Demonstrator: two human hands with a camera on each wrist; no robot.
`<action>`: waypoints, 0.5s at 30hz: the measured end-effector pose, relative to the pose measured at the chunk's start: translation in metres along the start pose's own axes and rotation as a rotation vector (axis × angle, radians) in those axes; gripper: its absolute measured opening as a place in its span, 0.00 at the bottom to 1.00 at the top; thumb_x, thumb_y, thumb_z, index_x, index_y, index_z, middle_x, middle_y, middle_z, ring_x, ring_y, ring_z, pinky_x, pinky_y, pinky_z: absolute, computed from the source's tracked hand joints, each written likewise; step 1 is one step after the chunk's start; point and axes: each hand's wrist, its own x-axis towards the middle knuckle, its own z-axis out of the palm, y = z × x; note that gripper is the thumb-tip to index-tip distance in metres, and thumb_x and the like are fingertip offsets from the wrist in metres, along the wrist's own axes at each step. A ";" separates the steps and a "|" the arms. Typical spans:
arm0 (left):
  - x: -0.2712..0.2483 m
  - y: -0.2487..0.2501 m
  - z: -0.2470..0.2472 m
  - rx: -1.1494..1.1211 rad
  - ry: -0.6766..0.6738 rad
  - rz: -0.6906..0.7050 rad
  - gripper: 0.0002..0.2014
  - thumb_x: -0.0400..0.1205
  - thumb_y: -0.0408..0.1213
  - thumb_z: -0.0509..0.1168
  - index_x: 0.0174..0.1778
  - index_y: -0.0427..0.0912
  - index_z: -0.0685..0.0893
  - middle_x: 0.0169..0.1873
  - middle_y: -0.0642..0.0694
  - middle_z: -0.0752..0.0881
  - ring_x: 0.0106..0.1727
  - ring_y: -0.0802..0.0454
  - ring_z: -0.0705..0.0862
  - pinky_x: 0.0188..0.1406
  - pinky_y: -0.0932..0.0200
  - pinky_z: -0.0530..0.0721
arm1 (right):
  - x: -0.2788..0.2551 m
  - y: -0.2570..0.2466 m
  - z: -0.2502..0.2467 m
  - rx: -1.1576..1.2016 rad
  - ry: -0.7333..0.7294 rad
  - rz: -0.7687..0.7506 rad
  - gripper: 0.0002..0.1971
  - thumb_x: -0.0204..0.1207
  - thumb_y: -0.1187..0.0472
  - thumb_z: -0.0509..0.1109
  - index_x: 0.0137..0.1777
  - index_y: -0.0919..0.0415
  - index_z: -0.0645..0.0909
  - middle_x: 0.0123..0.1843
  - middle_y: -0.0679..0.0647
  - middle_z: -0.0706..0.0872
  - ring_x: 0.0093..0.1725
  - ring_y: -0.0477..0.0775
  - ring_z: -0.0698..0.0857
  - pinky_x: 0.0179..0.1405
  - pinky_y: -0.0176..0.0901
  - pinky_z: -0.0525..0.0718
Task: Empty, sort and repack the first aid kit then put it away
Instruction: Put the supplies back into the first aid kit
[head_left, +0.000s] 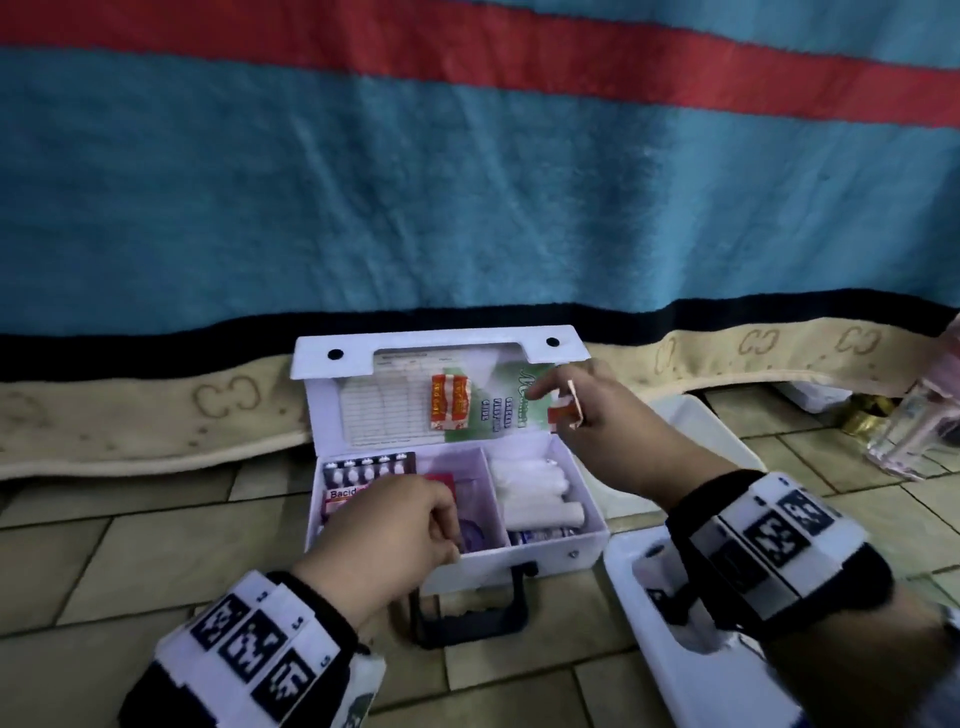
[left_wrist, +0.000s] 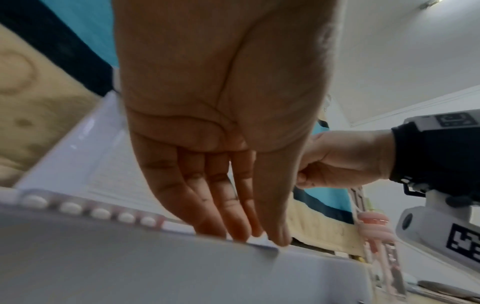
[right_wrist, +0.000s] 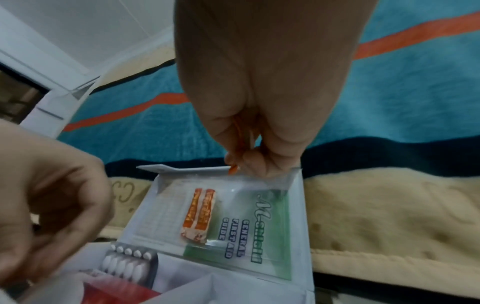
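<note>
The white first aid kit (head_left: 545, 552) stands open on the tiled floor, its lid (head_left: 322, 395) leaning back against the bed. Two orange plaster packets (head_left: 450, 402) sit in the lid's clear sleeve beside a green guide (right_wrist: 246, 226). My right hand (head_left: 558, 397) pinches another orange and white plaster packet (head_left: 566, 410) at the lid's right side; the same packet (right_wrist: 237, 144) shows between my right hand's (right_wrist: 241, 160) fingertips. My left hand (head_left: 441, 514) hovers over the left compartments, fingers relaxed and holding nothing, left hand (left_wrist: 249, 232) touching the front wall. Blister packs (head_left: 369, 465) and white bandage rolls (head_left: 530, 483) lie inside.
A white tray (head_left: 644, 613) lies under my right wrist, and another white tray (head_left: 691, 431) sits behind the kit. A clear container (head_left: 919, 426) stands at far right. The blue striped blanket (head_left: 467, 182) hangs down behind. The kit's black handle (head_left: 467, 608) points toward me.
</note>
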 end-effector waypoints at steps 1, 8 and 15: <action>-0.002 -0.006 -0.005 0.019 0.004 -0.026 0.11 0.70 0.41 0.76 0.27 0.53 0.80 0.29 0.59 0.83 0.38 0.61 0.83 0.41 0.62 0.82 | 0.008 -0.002 0.004 -0.032 -0.059 -0.024 0.17 0.76 0.71 0.62 0.55 0.47 0.79 0.48 0.49 0.79 0.38 0.39 0.81 0.40 0.28 0.76; -0.013 -0.036 -0.014 0.013 -0.075 -0.113 0.12 0.73 0.52 0.73 0.30 0.50 0.82 0.25 0.54 0.78 0.28 0.63 0.74 0.25 0.67 0.67 | 0.059 -0.013 0.021 0.167 0.091 -0.088 0.11 0.78 0.71 0.66 0.48 0.55 0.83 0.34 0.48 0.86 0.27 0.34 0.83 0.32 0.23 0.80; -0.020 -0.035 -0.007 0.087 0.015 -0.105 0.12 0.77 0.53 0.68 0.35 0.50 0.83 0.26 0.53 0.77 0.32 0.61 0.74 0.26 0.68 0.66 | 0.089 -0.014 0.022 0.190 0.305 -0.252 0.14 0.75 0.76 0.66 0.42 0.56 0.87 0.43 0.48 0.81 0.38 0.43 0.86 0.41 0.27 0.82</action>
